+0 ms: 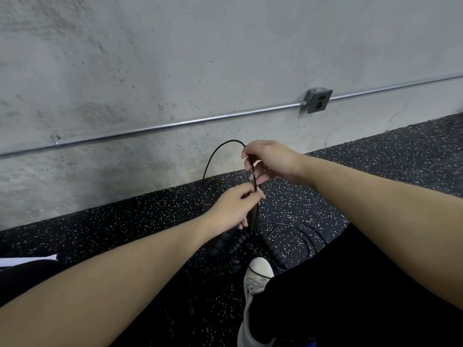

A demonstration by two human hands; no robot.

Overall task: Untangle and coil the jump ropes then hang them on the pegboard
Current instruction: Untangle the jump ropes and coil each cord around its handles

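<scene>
A thin black jump rope (217, 150) arcs up in a loop in front of the concrete wall. My right hand (269, 160) pinches the top of that loop, fingers closed around the cord. Just below it, my left hand (234, 207) grips the same rope where its strands and a black handle hang down. More black ropes, some beaded (273, 249), lie tangled on the speckled floor under my hands, partly hidden by my arm and leg. No pegboard is in view.
A grey concrete wall (175, 58) rises close ahead, with a metal conduit pipe (155, 128) and an outlet box (319, 100) on it. Black speckled rubber floor (375, 159) runs along its base. My white shoe (259, 271) and black trouser leg are at the bottom right.
</scene>
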